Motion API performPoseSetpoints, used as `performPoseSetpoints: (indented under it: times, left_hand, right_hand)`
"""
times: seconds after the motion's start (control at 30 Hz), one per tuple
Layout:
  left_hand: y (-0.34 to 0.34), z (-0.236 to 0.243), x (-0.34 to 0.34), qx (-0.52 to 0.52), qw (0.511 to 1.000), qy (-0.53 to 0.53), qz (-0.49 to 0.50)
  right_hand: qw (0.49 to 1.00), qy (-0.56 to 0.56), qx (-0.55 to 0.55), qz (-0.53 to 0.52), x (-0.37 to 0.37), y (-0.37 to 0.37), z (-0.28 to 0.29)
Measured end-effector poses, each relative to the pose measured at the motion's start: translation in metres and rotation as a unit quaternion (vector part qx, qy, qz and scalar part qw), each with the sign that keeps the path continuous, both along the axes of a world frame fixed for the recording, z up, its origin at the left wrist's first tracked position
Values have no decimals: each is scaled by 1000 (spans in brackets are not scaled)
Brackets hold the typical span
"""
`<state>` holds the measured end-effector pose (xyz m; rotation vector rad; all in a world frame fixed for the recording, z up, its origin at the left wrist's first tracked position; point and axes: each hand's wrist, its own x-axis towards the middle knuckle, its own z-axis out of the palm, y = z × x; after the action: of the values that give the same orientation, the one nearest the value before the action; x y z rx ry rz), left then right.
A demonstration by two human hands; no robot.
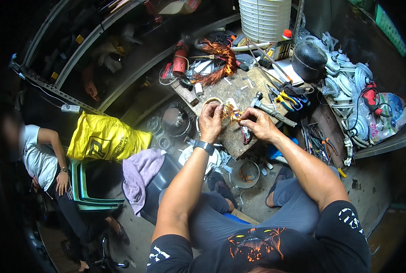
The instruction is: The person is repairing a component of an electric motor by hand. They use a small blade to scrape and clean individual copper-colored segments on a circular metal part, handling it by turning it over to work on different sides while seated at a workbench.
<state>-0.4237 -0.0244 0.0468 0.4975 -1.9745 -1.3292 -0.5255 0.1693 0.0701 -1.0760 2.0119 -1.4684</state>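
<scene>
Both hands are up at the small, scarred wooden desk [239, 86], and the action is right at its near edge. The left hand [210, 122], with a dark watch on the wrist, curls its fingers shut around a bundle of thin copper-coloured winding wire [228, 110], which sits just above the desk's near edge between the two hands. The right hand [256, 123] pinches in from the other side, fingertips closed on the wire's loose strands; how firmly it grips, I cannot tell.

On the desk's far corner lies a bigger tangle of orange-brown copper wire [221, 61]. At the desk's right side rest yellow-and-blue-handled pliers [288, 101], and just in front of them a metal hammer with a grey handle [271, 110]. Behind the desk stands a white ribbed plastic bucket [264, 18]; right of it, a black rounded compressor tank [308, 61]. Well left of the desk sits a crumpled yellow plastic sack [105, 139], and beyond that another person's arm [57, 159] rests by a green plastic chair [82, 191].
</scene>
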Motion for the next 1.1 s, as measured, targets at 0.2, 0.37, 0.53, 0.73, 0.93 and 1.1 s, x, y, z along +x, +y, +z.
performPoseSetpoints:
  times: [0.2, 0.37, 0.53, 0.73, 0.93, 1.1]
  left_hand:
    - [8, 14, -1, -300, 952, -37, -43]
    - [26, 29, 9, -186, 977, -100, 17]
    - [45, 47, 16, 438, 877, -46, -193]
    - [27, 9, 19, 32, 971, -211, -112]
    - [62, 10, 27, -269, 945, -150, -116]
    - [82, 8, 19, -322, 922, -133, -169]
  right_hand:
    - [993, 8, -114, -14, 2, -1, 7]
    - [987, 23, -153, -38, 2, -1, 8]
    - [984, 34, -170, -31, 2, -4, 2]
    - [994, 51, -37, -86, -14, -5, -18]
    - [970, -180, -127, -106, -42, 0, -10]
    - [996, -10, 56, -64, -57, 18, -9]
